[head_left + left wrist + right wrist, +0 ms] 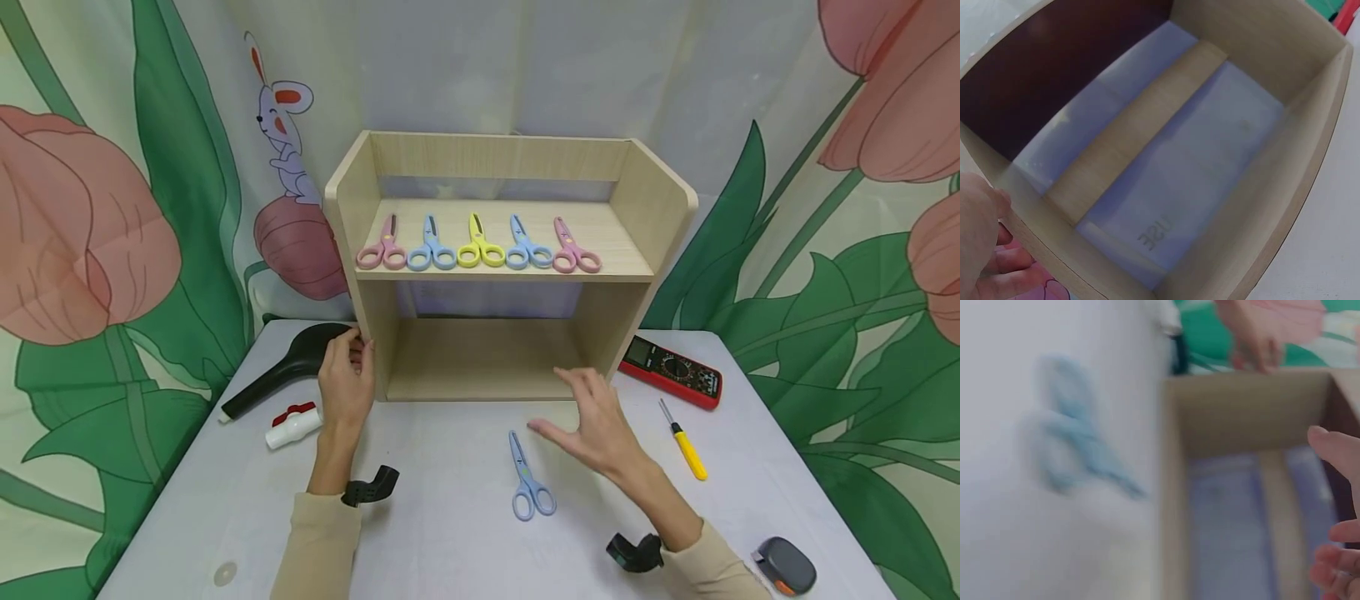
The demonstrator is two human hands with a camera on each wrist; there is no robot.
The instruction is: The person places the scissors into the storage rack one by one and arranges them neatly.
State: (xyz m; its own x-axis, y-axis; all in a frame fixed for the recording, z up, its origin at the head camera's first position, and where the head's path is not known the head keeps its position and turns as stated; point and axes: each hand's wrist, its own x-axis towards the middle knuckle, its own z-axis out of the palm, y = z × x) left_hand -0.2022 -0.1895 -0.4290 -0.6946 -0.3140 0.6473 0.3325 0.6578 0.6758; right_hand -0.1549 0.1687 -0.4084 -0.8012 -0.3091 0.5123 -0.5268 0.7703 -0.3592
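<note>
A light wooden two-tier shelf (501, 277) stands on the table in the head view. Beside its left panel is my left hand (348, 375), fingers bent at the outer face and thumb by the front edge; the left wrist view shows the fingers (1007, 278) outside that panel. My right hand (600, 425) hovers at the shelf's lower right front, thumb and fingers spread, holding nothing. Blue scissors (528, 479) lie on the table left of it, tip toward the shelf. Pink, blue and yellow scissors (480, 243) form a row along the upper board.
Left of the shelf lie a black long-handled object with a rounded head (288, 367) and a white cylindrical piece with a red part (294, 427). To the right are a red multimeter (671, 371), a yellow-handled screwdriver (687, 450) and a grey tape measure (786, 567).
</note>
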